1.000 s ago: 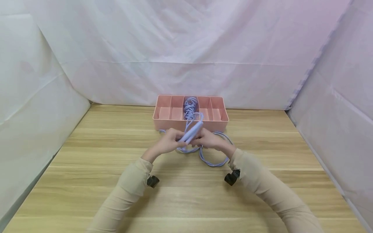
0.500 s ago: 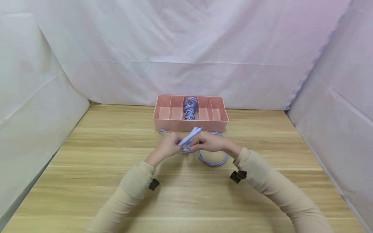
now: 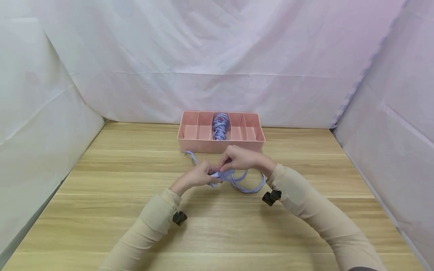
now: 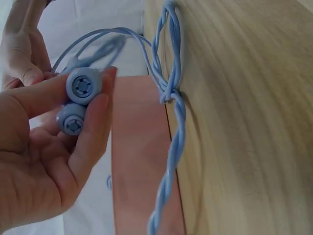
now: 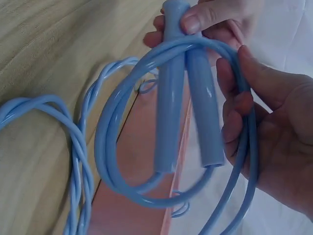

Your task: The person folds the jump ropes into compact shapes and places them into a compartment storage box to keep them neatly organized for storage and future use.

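Observation:
A light-blue jump rope has its two handles side by side in the left hand, whose thumb and fingers grip them. In the left wrist view the handles' round ends face the camera. The right hand is just to the right, its fingers curled round the doubled cord. A loop of that cord crosses over the handles in the right wrist view. More of the rope, twisted together, lies on the table as a ring at the right and a twisted end at the left.
Behind the hands stands a pink divided box against the white cloth backdrop. Its middle compartment holds another bundled blue cord. The wooden table spreads around and in front of the arms.
The handles have tipped from slanting up toward the box to lying low by the left hand. The right hand has moved up and over them with the cord, after dipping slightly right.

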A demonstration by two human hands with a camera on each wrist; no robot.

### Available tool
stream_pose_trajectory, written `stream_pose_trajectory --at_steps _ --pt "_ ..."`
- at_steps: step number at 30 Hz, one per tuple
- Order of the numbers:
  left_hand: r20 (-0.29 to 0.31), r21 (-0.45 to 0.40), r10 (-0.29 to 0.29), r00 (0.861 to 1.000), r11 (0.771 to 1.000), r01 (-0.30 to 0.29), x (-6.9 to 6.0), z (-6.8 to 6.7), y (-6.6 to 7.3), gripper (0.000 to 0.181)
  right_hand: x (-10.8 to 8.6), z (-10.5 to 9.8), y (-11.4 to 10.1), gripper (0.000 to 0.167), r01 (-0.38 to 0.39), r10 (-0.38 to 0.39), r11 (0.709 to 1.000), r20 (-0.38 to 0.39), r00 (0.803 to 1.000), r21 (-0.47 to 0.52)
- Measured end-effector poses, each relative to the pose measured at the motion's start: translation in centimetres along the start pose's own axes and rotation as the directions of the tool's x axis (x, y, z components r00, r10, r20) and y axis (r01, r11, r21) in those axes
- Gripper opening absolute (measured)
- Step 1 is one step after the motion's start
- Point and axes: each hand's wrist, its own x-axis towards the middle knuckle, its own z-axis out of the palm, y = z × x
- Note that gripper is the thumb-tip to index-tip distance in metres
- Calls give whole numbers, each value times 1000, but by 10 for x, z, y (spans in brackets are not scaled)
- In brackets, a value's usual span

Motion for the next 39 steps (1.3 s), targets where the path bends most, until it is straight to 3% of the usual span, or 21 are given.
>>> stream_pose_trajectory --at_steps 4,9,18,23,30,33,35,37,39 --pt "68 -149 24 997 989 -14 0 -1 -10 22 3 0 7 9 9 -9 998 6 1000 70" --pt "128 -279 2 992 960 34 0 -2 -20 27 5 4 17 9 36 -32 990 -31 999 139" --pt "24 -257 -31 999 966 37 1 5 -21 25 6 11 18 7 75 -59 989 -125 990 124" --pt "-48 -219 8 999 976 -18 0 9 -21 25 6 11 16 7 69 -57 992 -116 992 107" --pt "-41 -306 34 999 951 -45 -2 11 -21 24 6 4 27 12 16 1 980 -85 996 199" --pt "-39 -352 31 999 935 -43 -2 10 -21 24 4 3 33 16 -19 54 959 -116 992 283" --pt "-49 -392 28 998 919 -45 -3 9 -22 26 1 4 37 18 -52 119 932 -166 979 360" --pt "-73 -445 23 997 894 -53 -3 6 -22 30 -4 8 38 23 -69 205 873 -235 950 483" --pt "-111 -504 16 994 861 -70 -4 3 -22 34 -8 13 37 29 -20 252 810 -316 914 586"
